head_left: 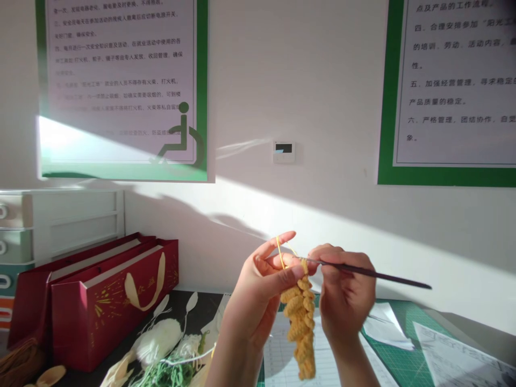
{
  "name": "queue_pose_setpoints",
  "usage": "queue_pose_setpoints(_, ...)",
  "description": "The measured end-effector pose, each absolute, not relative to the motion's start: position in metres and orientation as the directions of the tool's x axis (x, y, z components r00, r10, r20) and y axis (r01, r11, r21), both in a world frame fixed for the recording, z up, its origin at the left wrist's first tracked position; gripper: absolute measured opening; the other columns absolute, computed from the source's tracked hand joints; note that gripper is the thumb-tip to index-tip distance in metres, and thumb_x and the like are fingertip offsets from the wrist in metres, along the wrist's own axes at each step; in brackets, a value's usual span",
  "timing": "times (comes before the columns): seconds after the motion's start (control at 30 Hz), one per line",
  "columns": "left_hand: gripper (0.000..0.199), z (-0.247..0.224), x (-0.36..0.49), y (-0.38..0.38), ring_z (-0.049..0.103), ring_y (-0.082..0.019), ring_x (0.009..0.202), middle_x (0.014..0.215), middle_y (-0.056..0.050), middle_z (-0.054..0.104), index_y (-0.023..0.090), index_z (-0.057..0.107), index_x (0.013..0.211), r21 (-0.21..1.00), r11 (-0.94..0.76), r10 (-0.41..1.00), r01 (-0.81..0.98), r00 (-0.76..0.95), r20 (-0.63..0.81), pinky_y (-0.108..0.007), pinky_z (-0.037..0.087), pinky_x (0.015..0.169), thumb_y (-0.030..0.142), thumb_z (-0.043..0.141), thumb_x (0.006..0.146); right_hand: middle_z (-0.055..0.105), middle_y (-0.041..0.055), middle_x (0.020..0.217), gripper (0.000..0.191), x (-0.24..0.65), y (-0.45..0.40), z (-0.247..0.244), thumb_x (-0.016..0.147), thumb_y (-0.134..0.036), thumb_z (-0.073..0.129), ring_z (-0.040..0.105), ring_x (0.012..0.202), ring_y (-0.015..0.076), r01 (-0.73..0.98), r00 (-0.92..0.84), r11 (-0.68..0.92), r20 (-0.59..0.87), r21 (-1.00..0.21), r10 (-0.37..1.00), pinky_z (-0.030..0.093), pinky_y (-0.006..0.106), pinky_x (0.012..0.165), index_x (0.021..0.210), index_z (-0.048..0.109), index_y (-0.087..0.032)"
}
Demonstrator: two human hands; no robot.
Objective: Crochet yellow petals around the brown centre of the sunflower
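My left hand (264, 285) pinches the top of a yellow crocheted strip (300, 328), with a yellow yarn strand looped over its raised index finger. The strip hangs down in ruffled curls. In my right hand (346, 285) is a thin crochet hook with a dark handle (397, 278), held between thumb and fingers. The hook's metal tip meets the top of the strip, close to my left fingertips. Both hands are raised above the table, nearly touching each other.
Red gift bags (116, 301) stand at the left beside a drawer unit (76, 223). White yarn (159, 341) and green yarn (169, 371) lie before them. Papers (387, 325) rest on a green cutting mat (407, 352). Behind is a wall with posters and a thermostat (284, 152).
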State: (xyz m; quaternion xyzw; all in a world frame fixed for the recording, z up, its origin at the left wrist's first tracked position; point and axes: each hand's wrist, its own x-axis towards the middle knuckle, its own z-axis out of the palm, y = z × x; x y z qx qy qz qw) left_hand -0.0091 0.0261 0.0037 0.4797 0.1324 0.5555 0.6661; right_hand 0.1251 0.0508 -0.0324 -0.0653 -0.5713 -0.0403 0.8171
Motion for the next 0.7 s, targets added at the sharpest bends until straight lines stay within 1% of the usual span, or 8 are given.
queue_pose_setpoints(0.13, 0.052, 0.003, -0.014, 0.026, 0.066, -0.014, 0.062, 0.075, 0.001, 0.069, 0.02, 0.074, 0.121, 0.796, -0.161, 0.839, -0.583, 0.344, 0.421, -0.029, 0.054, 0.064, 0.015, 0.091, 0.072, 0.062, -0.0022, 0.072, 0.01, 0.124, 0.042, -0.025, 0.104, -0.025, 0.053, 0.055, 0.06, 0.0126, -0.271, 0.391, 0.915, 0.835, -0.298, 0.388, 0.044, 0.027, 0.055, 0.095, 0.059, -0.024)
queue_pose_setpoints(0.2, 0.045, 0.002, -0.012, 0.026, 0.066, -0.015, 0.066, 0.074, 0.001, 0.07, 0.02, 0.077, 0.115, 0.79, -0.223, 0.831, -0.571, 0.312, 0.461, -0.028, 0.053, 0.066, 0.016, 0.092, 0.072, 0.056, -0.0041, 0.066, 0.016, 0.124, 0.039, -0.021, 0.101, -0.032, 0.059, 0.05, 0.056, 0.0108, -0.472, 0.292, 0.784, 0.767, -0.403, 0.571, 0.042, 0.025, 0.053, 0.088, 0.059, -0.023)
queue_pose_setpoints(0.27, 0.039, 0.0, -0.009, 0.026, 0.067, -0.015, 0.071, 0.075, -0.001, 0.071, 0.02, 0.079, 0.11, 0.773, -0.324, 0.832, -0.545, 0.226, 0.507, -0.027, 0.053, 0.07, 0.017, 0.092, 0.073, 0.051, -0.0053, 0.064, 0.023, 0.122, 0.038, -0.019, 0.098, -0.037, 0.064, 0.047, 0.055, 0.0097, -0.568, 0.192, 0.662, 0.704, -0.489, 0.684, 0.041, 0.024, 0.054, 0.081, 0.057, -0.022)
queue_pose_setpoints(0.33, 0.039, -0.002, -0.005, 0.026, 0.067, -0.016, 0.075, 0.079, -0.003, 0.073, 0.02, 0.08, 0.11, 0.765, -0.396, 0.831, -0.508, 0.157, 0.534, -0.027, 0.052, 0.072, 0.018, 0.092, 0.073, 0.056, -0.0033, 0.073, 0.026, 0.118, 0.038, -0.018, 0.095, -0.039, 0.068, 0.053, 0.062, 0.0105, -0.539, 0.17, 0.646, 0.681, -0.54, 0.712, 0.045, 0.025, 0.059, 0.079, 0.058, -0.022)
queue_pose_setpoints(0.4, 0.042, -0.003, -0.003, 0.026, 0.067, -0.017, 0.08, 0.083, -0.004, 0.075, 0.02, 0.079, 0.112, 0.764, -0.421, 0.832, -0.49, 0.127, 0.54, -0.028, 0.053, 0.074, 0.019, 0.092, 0.073, 0.065, -0.0002, 0.088, 0.02, 0.117, 0.039, -0.019, 0.095, -0.038, 0.07, 0.062, 0.078, 0.0141, -0.402, 0.221, 0.739, 0.725, -0.542, 0.652, 0.051, 0.028, 0.069, 0.083, 0.063, -0.023)
queue_pose_setpoints(0.47, 0.041, -0.004, -0.002, 0.027, 0.067, -0.018, 0.081, 0.084, -0.004, 0.074, 0.02, 0.08, 0.112, 0.763, -0.445, 0.833, -0.469, 0.097, 0.545, -0.029, 0.052, 0.076, 0.02, 0.092, 0.073, 0.069, 0.0013, 0.093, 0.014, 0.117, 0.041, -0.022, 0.095, -0.037, 0.069, 0.065, 0.089, 0.0168, -0.232, 0.267, 0.826, 0.782, -0.514, 0.562, 0.054, 0.032, 0.08, 0.088, 0.067, -0.024)
queue_pose_setpoints(0.57, 0.04, -0.004, -0.004, 0.027, 0.065, -0.017, 0.078, 0.08, -0.002, 0.071, 0.02, 0.079, 0.113, 0.774, -0.483, 0.83, -0.409, 0.067, 0.553, -0.028, 0.051, 0.073, 0.021, 0.091, 0.074, 0.071, -0.0001, 0.085, 0.013, 0.12, 0.043, -0.024, 0.096, -0.035, 0.07, 0.064, 0.079, 0.0146, -0.154, 0.312, 0.848, 0.79, -0.506, 0.528, 0.053, 0.031, 0.076, 0.089, 0.067, -0.024)
queue_pose_setpoints(0.7, 0.039, -0.003, -0.006, 0.025, 0.066, -0.017, 0.078, 0.08, -0.002, 0.071, 0.02, 0.078, 0.114, 0.792, -0.464, 0.832, -0.397, 0.11, 0.543, -0.028, 0.051, 0.072, 0.021, 0.089, 0.076, 0.072, -0.0007, 0.082, 0.017, 0.122, 0.043, -0.023, 0.094, -0.036, 0.071, 0.054, 0.057, 0.0092, -0.279, 0.306, 0.813, 0.755, -0.51, 0.579, 0.044, 0.024, 0.056, 0.087, 0.063, -0.023)
